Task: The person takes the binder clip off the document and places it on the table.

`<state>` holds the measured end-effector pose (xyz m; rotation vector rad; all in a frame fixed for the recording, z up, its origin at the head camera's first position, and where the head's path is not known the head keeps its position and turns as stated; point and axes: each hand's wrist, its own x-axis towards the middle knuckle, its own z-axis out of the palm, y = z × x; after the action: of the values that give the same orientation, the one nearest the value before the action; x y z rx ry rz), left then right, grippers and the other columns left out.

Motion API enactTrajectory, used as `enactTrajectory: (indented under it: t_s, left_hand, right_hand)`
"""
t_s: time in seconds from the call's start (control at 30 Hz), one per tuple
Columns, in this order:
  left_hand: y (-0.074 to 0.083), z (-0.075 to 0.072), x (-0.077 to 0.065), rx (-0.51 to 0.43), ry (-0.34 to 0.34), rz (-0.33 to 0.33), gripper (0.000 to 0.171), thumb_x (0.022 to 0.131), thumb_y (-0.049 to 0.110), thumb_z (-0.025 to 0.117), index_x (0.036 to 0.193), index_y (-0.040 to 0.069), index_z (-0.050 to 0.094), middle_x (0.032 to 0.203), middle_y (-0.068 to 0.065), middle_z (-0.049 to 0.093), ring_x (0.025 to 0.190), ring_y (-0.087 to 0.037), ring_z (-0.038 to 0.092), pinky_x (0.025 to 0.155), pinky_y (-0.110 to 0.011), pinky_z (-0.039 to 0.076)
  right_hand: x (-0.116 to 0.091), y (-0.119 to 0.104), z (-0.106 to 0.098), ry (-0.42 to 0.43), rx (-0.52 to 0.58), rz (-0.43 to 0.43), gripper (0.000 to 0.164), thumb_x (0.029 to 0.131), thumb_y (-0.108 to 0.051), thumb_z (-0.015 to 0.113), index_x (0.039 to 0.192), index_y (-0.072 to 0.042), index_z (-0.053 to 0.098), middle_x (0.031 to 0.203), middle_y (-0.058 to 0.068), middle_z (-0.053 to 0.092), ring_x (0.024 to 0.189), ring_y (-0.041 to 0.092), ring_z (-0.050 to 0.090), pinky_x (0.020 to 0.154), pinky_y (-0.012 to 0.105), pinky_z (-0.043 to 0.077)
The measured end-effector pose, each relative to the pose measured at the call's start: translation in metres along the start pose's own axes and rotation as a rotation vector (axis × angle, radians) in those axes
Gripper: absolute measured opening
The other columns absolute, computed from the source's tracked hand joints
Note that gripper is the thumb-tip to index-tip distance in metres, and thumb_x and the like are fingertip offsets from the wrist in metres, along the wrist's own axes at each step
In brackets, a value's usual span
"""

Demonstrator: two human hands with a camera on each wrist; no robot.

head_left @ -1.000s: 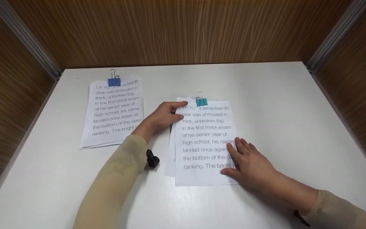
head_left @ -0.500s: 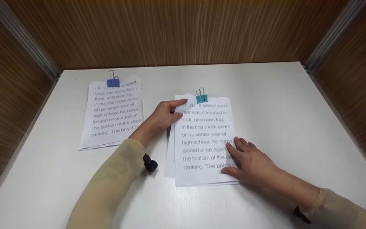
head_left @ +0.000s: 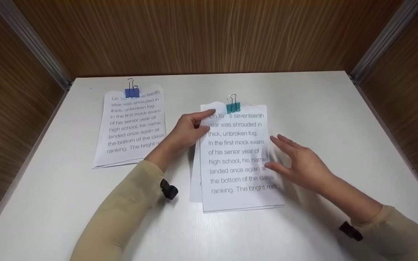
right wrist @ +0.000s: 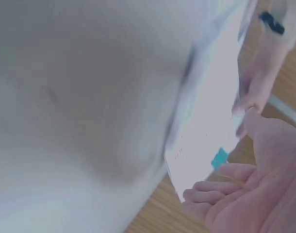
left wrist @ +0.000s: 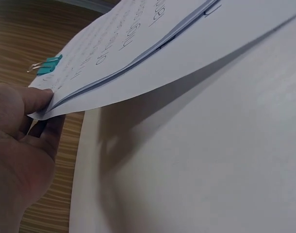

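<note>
R hand (head_left: 306, 167) shifted fwd, fingers extended, empty; L hand (head_left: 186, 131) pinches white printed paper stack (head_left: 236, 156) w/ teal binder clip (head_left: 233, 107).

Since 1 second ago, the right hand (head_left: 303, 166) has slid off the lower right of the clipped paper stack (head_left: 235, 156), baring the end of the bottom printed line (head_left: 243, 189), and moved higher along the right edge, while the teal clip (head_left: 233, 107) has risen.

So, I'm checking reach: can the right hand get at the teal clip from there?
Likely yes: the right hand holds nothing and nothing visible stands between it and the teal clip.
</note>
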<state>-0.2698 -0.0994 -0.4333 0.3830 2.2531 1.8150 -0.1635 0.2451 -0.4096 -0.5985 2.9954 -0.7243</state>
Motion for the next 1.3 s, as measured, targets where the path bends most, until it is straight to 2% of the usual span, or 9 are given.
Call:
enactTrajectory:
  t_s: [0.13, 0.23, 0.33, 0.57, 0.73, 0.83, 0.93, 1.13, 1.3]
  left_hand:
    - [0.006, 0.001, -0.005, 0.038, -0.008, 0.043, 0.056, 0.102, 0.001, 0.065, 0.151, 0.029, 0.062, 0.128, -0.003, 0.074, 0.097, -0.020, 0.073, 0.073, -0.026, 0.058]
    - [0.009, 0.002, -0.008, 0.050, -0.005, 0.057, 0.056, 0.102, 0.002, 0.065, 0.150, 0.029, 0.062, 0.128, -0.002, 0.074, 0.094, -0.019, 0.072, 0.071, -0.026, 0.057]
    - [0.012, 0.003, -0.011, 0.039, -0.001, 0.054, 0.056, 0.102, 0.001, 0.065, 0.149, 0.030, 0.063, 0.125, -0.002, 0.075, 0.092, -0.019, 0.072, 0.068, -0.025, 0.056]
    - [0.015, 0.006, -0.015, 0.007, -0.021, 0.074, 0.055, 0.102, 0.001, 0.066, 0.148, 0.029, 0.064, 0.121, -0.003, 0.076, 0.090, -0.020, 0.074, 0.068, -0.026, 0.058]
    - [0.017, 0.007, -0.018, -0.016, -0.033, 0.095, 0.053, 0.102, 0.000, 0.065, 0.149, 0.026, 0.064, 0.121, -0.005, 0.077, 0.091, -0.022, 0.075, 0.070, -0.027, 0.060]
    - [0.018, 0.007, -0.019, -0.024, -0.040, 0.108, 0.053, 0.102, 0.000, 0.065, 0.150, 0.024, 0.063, 0.122, -0.006, 0.077, 0.092, -0.022, 0.076, 0.070, -0.027, 0.061]
    - [0.018, 0.007, -0.020, -0.025, -0.044, 0.121, 0.052, 0.102, 0.000, 0.065, 0.149, 0.022, 0.063, 0.123, -0.006, 0.077, 0.093, -0.022, 0.076, 0.071, -0.028, 0.061]
    - [0.018, 0.007, -0.021, -0.024, -0.052, 0.130, 0.052, 0.102, 0.000, 0.065, 0.149, 0.022, 0.064, 0.125, -0.006, 0.076, 0.097, -0.021, 0.076, 0.076, -0.029, 0.062]
    - [0.019, 0.008, -0.022, -0.013, -0.048, 0.121, 0.052, 0.103, 0.001, 0.065, 0.149, 0.024, 0.064, 0.127, -0.004, 0.075, 0.096, -0.021, 0.076, 0.076, -0.029, 0.062]
  right_hand:
    - [0.021, 0.003, -0.019, 0.118, 0.054, -0.033, 0.075, 0.093, -0.031, 0.085, 0.155, -0.003, 0.053, 0.153, 0.022, 0.056, 0.140, 0.045, 0.054, 0.113, 0.062, 0.044]
    - [0.038, 0.003, -0.033, 0.157, 0.098, -0.023, 0.074, 0.093, -0.033, 0.085, 0.154, -0.005, 0.055, 0.150, 0.020, 0.059, 0.138, 0.043, 0.057, 0.112, 0.061, 0.046]
    - [0.057, 0.003, -0.044, 0.159, 0.177, 0.004, 0.073, 0.094, -0.037, 0.084, 0.154, -0.008, 0.056, 0.149, 0.016, 0.061, 0.136, 0.041, 0.059, 0.112, 0.058, 0.047]
    - [0.103, 0.003, -0.061, 0.126, 0.401, 0.042, 0.067, 0.095, -0.037, 0.083, 0.151, -0.010, 0.060, 0.143, 0.011, 0.067, 0.131, 0.031, 0.064, 0.112, 0.046, 0.049]
    - [0.128, 0.001, -0.065, 0.092, 0.494, 0.022, 0.056, 0.097, -0.029, 0.082, 0.146, -0.010, 0.065, 0.139, 0.009, 0.069, 0.126, 0.024, 0.068, 0.103, 0.028, 0.053]
    - [0.138, -0.001, -0.065, 0.047, 0.549, 0.006, 0.053, 0.097, -0.027, 0.082, 0.144, -0.008, 0.066, 0.138, 0.009, 0.070, 0.124, 0.021, 0.068, 0.098, 0.022, 0.053]
    - [0.146, -0.003, -0.065, 0.001, 0.574, -0.012, 0.053, 0.097, -0.027, 0.081, 0.144, -0.007, 0.066, 0.138, 0.009, 0.070, 0.125, 0.020, 0.068, 0.100, 0.022, 0.053]
    - [0.159, -0.007, -0.066, -0.089, 0.598, -0.029, 0.055, 0.099, -0.028, 0.080, 0.147, -0.008, 0.063, 0.141, 0.010, 0.068, 0.129, 0.020, 0.065, 0.111, 0.033, 0.049]
    - [0.166, -0.008, -0.064, -0.154, 0.603, -0.022, 0.056, 0.100, -0.029, 0.078, 0.149, -0.010, 0.061, 0.141, 0.009, 0.069, 0.130, 0.019, 0.065, 0.115, 0.039, 0.046]
